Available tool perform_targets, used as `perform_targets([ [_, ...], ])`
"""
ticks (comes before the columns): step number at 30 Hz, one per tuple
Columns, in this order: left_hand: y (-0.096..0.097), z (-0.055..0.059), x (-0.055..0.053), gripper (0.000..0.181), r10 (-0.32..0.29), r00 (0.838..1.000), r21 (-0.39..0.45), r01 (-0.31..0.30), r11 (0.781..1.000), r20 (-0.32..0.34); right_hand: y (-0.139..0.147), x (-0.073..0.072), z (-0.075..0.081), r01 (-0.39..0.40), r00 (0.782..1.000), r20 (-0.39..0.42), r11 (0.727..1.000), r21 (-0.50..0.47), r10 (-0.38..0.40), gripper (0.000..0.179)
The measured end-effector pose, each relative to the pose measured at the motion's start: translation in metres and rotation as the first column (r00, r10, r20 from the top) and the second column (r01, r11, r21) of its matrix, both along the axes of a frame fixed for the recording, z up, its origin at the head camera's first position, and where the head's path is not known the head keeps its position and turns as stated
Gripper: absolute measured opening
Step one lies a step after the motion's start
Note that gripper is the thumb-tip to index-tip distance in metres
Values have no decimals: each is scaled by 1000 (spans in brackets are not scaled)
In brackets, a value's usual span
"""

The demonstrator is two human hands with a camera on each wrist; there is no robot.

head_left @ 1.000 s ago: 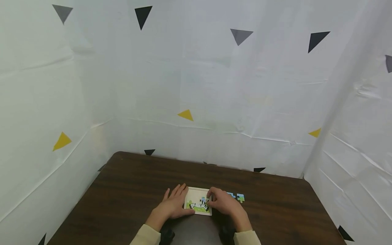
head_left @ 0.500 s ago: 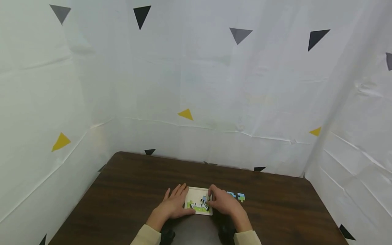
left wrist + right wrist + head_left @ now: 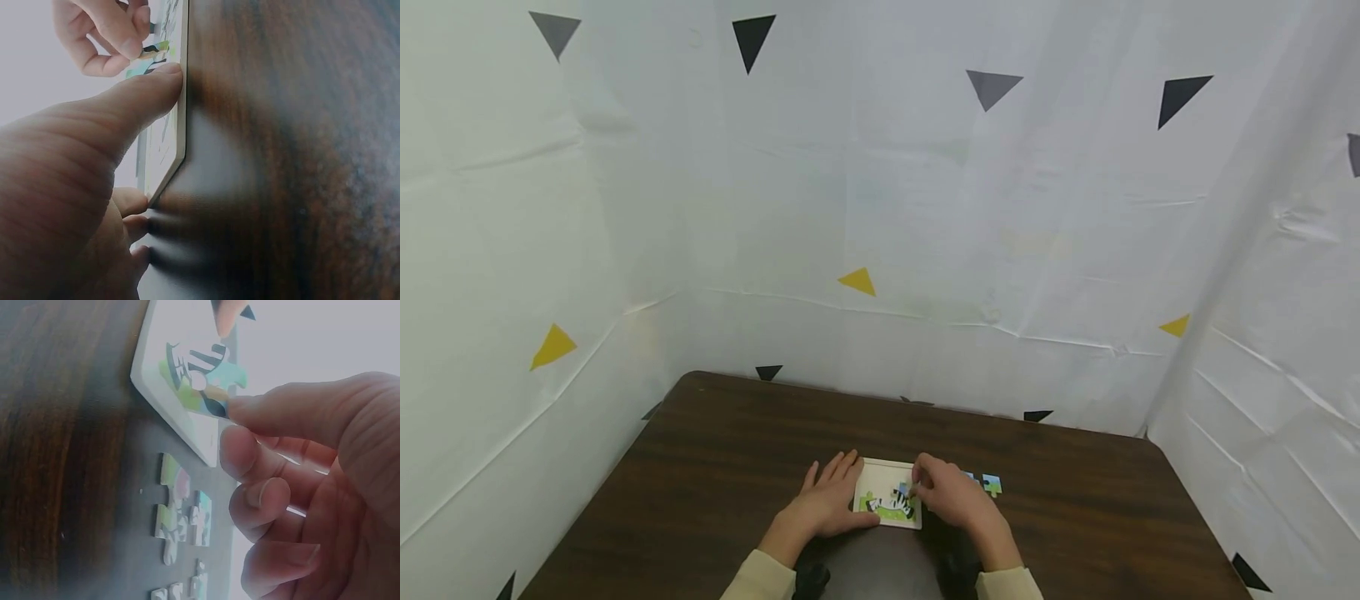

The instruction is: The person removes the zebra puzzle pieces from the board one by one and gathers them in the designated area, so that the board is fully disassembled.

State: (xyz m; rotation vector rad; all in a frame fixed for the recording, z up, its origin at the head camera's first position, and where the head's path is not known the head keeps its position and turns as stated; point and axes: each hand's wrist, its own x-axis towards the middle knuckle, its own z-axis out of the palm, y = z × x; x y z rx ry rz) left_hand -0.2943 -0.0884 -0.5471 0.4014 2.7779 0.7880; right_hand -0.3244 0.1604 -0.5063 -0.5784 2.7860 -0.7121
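Note:
A small square jigsaw board [image 3: 880, 470] with a pale raised rim lies on the table; zebra and grass pieces [image 3: 889, 508] fill its near part. My left hand [image 3: 826, 505] rests along the board's left side, fingers fairly straight, with the thumb [image 3: 164, 78] lying over the near rim. At the right side, thumb and forefinger of my right hand [image 3: 953, 497] pinch a puzzle piece [image 3: 214, 403] that is tilted over the board, beside the zebra. The other right fingers are loosely curled. In the head view that piece is mostly hidden by the fingers.
Loose puzzle pieces [image 3: 172, 487] lie on the table right of the board; one blue and green piece [image 3: 992, 484] shows past the right hand. The dark wooden table [image 3: 737, 442] is bounded by white sheets [image 3: 917, 208] with printed triangles. A grey rounded shape [image 3: 882, 567] sits at the near edge.
The right fingertips have shifted slightly, still pinching the piece at the board's right side. The left hand stays in place on the board.

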Motion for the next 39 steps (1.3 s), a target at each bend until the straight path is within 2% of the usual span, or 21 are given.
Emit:
perform_targets([
  [8, 0, -1, 0, 106, -4, 1000, -5, 4, 1000, -9, 4, 4, 6, -29, 1000, 6, 999, -46, 29, 9],
  [10, 0, -7, -3, 108, -8, 1000, -5, 8, 1000, -22, 5, 4, 6, -33, 999, 10, 998, -62, 34, 10],
  [13, 0, -9, -3, 111, -13, 1000, 12, 14, 1000, -24, 5, 5, 7, -37, 999, 16, 996, -77, 38, 10],
  [19, -1, -1, 1, 108, -17, 1000, 18, 17, 1000, -7, 6, 7, 8, -43, 999, 7, 996, -83, 44, 10],
  [27, 0, -2, 0, 104, -8, 1000, -2, 8, 1000, -16, 10, 11, 17, -34, 999, 3, 994, -105, 35, 10],
  [34, 0, -10, -3, 109, -1, 1000, 19, 1, 1000, -1, 20, 18, 20, -35, 999, 6, 990, -135, 36, 9],
  [39, 0, -11, -4, 113, -4, 1000, 5, 4, 1000, -30, 32, 23, 24, -22, 999, 24, 987, -156, 26, 8],
])
